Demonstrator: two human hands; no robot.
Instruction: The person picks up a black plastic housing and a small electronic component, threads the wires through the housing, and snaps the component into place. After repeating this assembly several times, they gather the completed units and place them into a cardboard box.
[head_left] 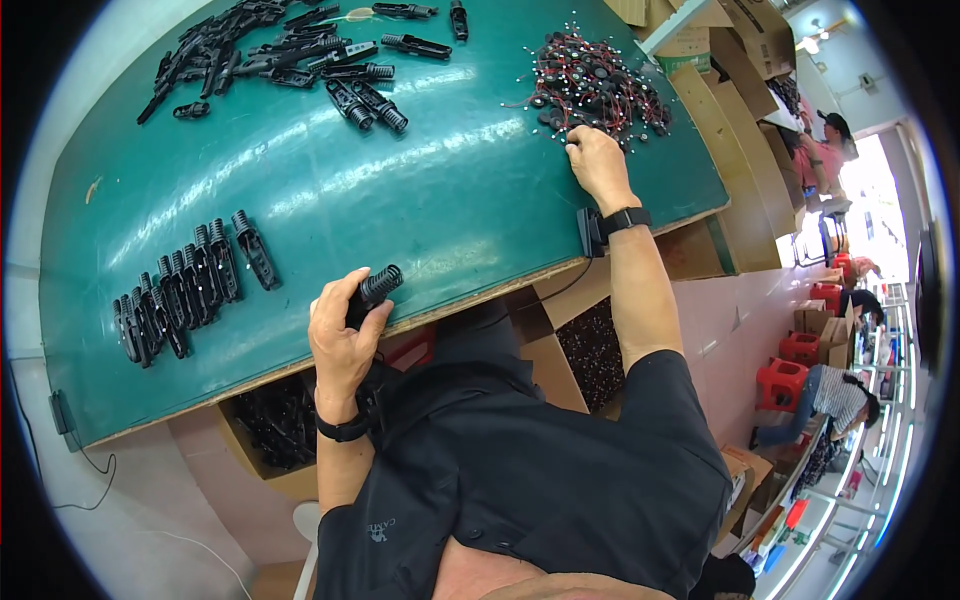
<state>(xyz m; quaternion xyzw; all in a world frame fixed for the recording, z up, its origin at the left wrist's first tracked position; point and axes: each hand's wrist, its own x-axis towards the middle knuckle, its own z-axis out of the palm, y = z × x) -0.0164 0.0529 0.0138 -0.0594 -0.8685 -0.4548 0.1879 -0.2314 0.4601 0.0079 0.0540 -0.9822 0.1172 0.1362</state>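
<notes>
My left hand [342, 330] is wrapped round a black plastic housing with a ribbed, spring-like end [381, 286], just above the table's near edge. Its lower part is hidden in my palm. Over at the right, my right hand [598, 168] reaches to the near side of a heap of small round black parts with red wires and white tips [600, 85]. Its fingertips are pinched together, and whatever they hold is hidden. Left of my left hand, several similar black housings [180, 285] lie side by side in a slanting row, with one housing [255, 250] slightly apart.
A loose pile of black housings [290, 50] covers the far left of the green table [400, 190]. Cardboard boxes [735, 150] stand against its right side. Below the near edge are a box of black parts [270, 430] and another open box [590, 355]. People sit farther right.
</notes>
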